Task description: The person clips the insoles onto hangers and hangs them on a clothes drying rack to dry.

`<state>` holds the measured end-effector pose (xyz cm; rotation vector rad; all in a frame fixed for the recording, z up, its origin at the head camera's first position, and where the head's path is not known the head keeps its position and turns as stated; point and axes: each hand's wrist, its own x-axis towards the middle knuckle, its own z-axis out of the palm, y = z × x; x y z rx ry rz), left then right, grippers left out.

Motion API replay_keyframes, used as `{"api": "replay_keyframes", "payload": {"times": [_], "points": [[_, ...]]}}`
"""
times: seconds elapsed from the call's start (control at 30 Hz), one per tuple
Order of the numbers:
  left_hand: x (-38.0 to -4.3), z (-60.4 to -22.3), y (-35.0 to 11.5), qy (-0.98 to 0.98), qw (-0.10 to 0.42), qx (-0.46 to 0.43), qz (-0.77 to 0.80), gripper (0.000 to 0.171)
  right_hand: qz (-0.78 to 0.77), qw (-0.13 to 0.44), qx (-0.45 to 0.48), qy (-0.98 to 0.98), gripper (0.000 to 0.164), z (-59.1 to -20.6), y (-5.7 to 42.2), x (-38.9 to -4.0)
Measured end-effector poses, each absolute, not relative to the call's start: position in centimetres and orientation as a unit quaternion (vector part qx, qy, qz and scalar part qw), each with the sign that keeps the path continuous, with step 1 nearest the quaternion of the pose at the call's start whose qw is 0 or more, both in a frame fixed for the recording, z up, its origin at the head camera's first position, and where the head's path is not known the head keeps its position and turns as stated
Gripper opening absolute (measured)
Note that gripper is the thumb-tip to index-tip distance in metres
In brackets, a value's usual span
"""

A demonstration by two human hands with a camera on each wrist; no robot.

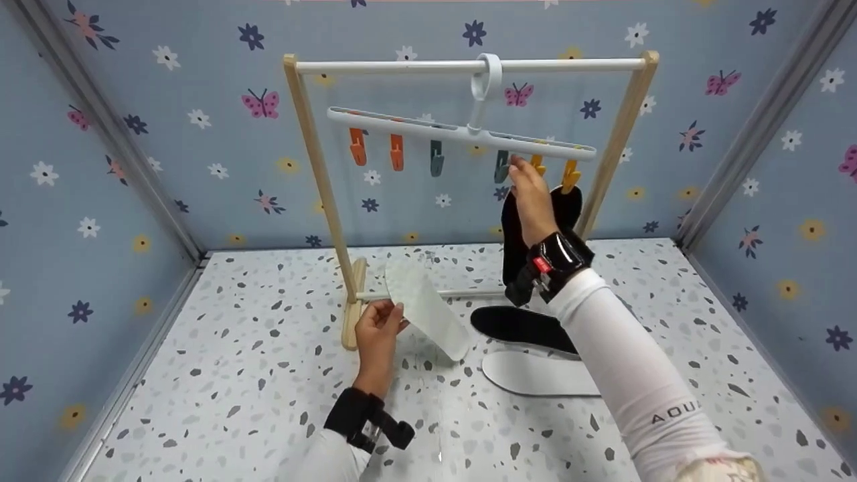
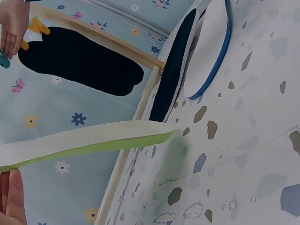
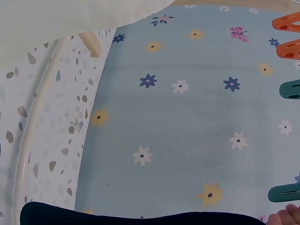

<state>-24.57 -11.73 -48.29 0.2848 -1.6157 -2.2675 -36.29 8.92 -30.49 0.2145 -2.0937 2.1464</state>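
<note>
My left hand (image 1: 378,335) pinches the edge of a pale insole (image 1: 425,304), tilted over the tabletop; its lower side shows green in the left wrist view. My right hand (image 1: 533,201) is raised to the hanger (image 1: 402,127), fingertips right beside a dark green clip (image 1: 501,166). In the right wrist view only those fingertips (image 3: 287,215) show, just below the clip. A pair of black insoles (image 2: 82,61) hangs from the yellow clips (image 1: 570,175), partly hidden behind my right hand and wrist in the head view.
The hanger hooks over the white bar (image 1: 395,67) of a wooden-legged rack (image 1: 315,167). Orange clips (image 1: 397,152) and another dark green clip (image 1: 436,158) hang at its left. A black insole (image 1: 519,326) and a white insole (image 1: 535,373) lie on the speckled table (image 1: 268,402).
</note>
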Motion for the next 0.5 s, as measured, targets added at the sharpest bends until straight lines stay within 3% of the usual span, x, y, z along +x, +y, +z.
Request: {"api": "replay_keyframes", "payload": {"times": [0.27,0.5], "points": [[-24.57,-47.75,-11.21,-0.595,0.150,0.088,-0.784,0.016,0.701,0.081,0.091,-0.703,0.048,-31.18,9.47,-36.92],[-24.33,-47.81,-11.14,-0.592,0.148,0.080,-0.788,0.014,0.713,0.052,0.113,-0.690,0.052,-31.04,9.18,-37.32]]}}
